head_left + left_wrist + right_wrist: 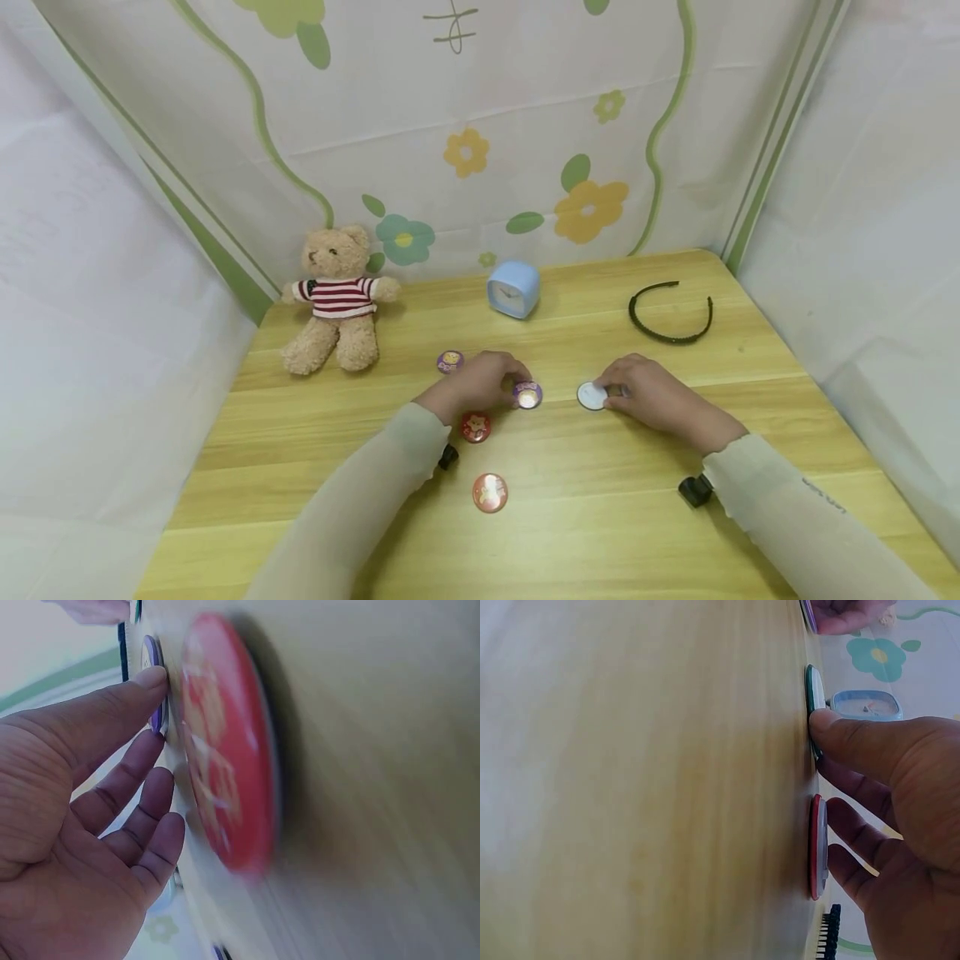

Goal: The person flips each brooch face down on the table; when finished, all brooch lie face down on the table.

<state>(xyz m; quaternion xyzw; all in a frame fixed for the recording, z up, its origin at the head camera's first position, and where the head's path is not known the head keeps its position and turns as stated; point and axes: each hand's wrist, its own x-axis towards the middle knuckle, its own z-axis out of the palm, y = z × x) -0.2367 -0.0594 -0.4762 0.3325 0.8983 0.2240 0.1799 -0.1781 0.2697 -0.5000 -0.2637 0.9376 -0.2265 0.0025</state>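
Note:
My left hand (483,383) pinches a round purple button badge (528,395) at its edge, between thumb and index finger. My right hand (652,396) holds a face-down badge (592,396) with a white back; its rim is green in the right wrist view, and the thumb lies on its edge. Under the other fingers of that hand is a red-rimmed badge (819,847), back side showing. A red badge (476,427) lies beside the left wrist, an orange-red one (491,492) nearer the front. Behind the left hand, another purple badge (450,361) is partly covered.
A teddy bear (341,300) in a striped shirt sits at the back left of the wooden table (600,533). A blue clock (513,290) stands at the back middle, and a black headband (671,337) lies at the back right. Flowered cloth hangs behind the table.

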